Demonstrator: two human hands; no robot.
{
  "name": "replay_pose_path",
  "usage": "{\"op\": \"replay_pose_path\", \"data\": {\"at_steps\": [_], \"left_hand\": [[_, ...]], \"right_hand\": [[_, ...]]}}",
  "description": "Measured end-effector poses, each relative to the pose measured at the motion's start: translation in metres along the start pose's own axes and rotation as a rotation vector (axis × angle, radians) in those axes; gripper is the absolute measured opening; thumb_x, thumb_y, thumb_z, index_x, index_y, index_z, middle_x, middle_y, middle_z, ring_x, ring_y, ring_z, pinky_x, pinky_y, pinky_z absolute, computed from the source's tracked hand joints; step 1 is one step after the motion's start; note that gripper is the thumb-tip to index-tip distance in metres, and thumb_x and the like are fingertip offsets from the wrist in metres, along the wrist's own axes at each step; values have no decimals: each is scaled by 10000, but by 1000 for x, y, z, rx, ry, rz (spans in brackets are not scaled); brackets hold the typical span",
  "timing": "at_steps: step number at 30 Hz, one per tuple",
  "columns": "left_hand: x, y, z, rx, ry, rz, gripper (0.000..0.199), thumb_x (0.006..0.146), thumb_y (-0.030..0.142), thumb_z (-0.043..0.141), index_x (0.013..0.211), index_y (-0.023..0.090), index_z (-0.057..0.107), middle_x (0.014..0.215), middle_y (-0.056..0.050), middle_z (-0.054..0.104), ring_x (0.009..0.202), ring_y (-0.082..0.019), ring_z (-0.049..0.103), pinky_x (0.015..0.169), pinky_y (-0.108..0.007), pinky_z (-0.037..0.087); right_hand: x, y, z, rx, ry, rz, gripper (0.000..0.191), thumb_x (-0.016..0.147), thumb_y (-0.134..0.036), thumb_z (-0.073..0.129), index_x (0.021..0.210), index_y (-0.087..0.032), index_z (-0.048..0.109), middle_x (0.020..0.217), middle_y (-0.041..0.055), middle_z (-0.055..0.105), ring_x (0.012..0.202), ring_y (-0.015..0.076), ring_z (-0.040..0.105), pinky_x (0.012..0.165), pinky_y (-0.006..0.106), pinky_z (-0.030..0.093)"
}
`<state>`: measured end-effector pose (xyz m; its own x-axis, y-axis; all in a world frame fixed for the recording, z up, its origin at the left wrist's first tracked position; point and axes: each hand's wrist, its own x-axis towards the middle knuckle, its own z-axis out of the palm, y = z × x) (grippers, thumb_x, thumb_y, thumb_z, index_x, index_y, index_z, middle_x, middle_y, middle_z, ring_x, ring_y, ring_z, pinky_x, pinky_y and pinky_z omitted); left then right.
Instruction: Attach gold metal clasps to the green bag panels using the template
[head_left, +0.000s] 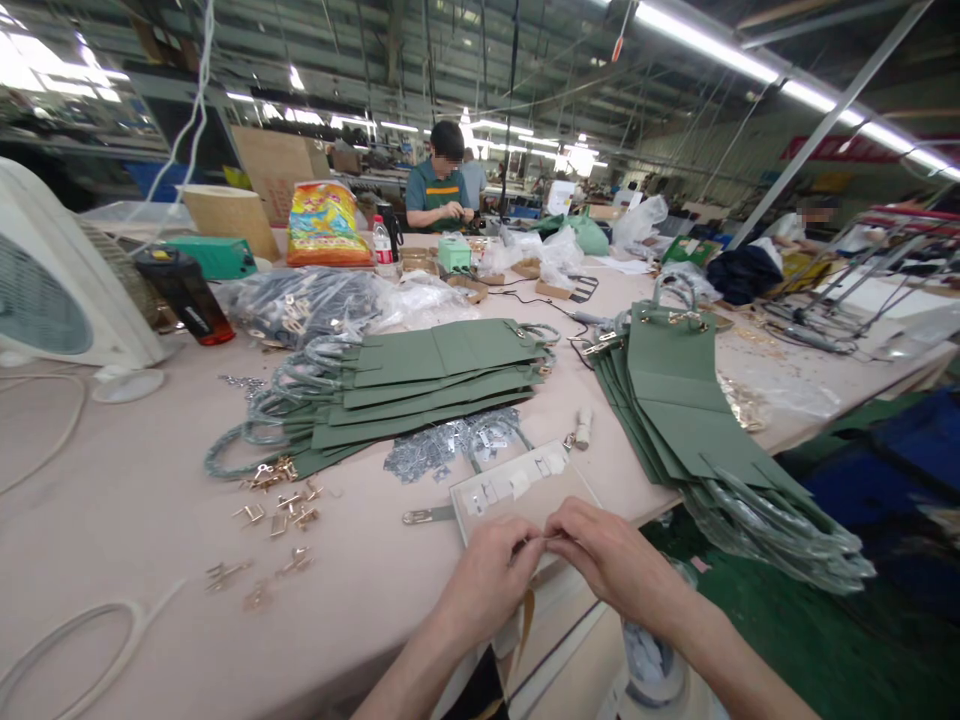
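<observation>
Step in hand: apparent fingertip work over the pale panel point(555, 487) at the table point(360, 590) edge. Left hand point(495, 565) and right hand point(600, 545): 2 closed pinches, contents indiscernible. Steady alignment is required.

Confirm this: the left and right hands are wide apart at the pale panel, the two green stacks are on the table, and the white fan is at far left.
One correction: the left hand and right hand are together at the pale panel, as the head view shows. The green stacks and fan are as stated.
</observation>
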<state>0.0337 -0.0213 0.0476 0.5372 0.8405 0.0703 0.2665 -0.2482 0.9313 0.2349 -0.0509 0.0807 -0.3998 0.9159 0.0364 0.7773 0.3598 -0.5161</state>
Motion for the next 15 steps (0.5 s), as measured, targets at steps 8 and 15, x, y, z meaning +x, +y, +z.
{"op": "replay_pose_path", "data": {"at_steps": [8, 15], "left_hand": [[4, -24, 12, -657, 126, -305, 378, 867, 512, 669, 805, 139, 661, 723, -6, 584, 645, -132, 509, 642, -245, 399], [-9, -20, 15, -354, -98, -55, 269, 972, 370, 572, 915, 151, 718, 833, -40, 688, 783, -169, 624, 738, -258, 467]], "right_hand": [[-5, -3, 6, 93, 139, -204, 139, 1081, -191, 446, 993, -233, 544, 954, 49, 607, 898, 200, 588, 803, 319, 477], [28, 2, -19, 295, 196, -111, 101, 1057, -287, 535, 1025, -252, 624, 1188, 86, 603, 1188, 228, 572, 1056, 373, 461]]}}
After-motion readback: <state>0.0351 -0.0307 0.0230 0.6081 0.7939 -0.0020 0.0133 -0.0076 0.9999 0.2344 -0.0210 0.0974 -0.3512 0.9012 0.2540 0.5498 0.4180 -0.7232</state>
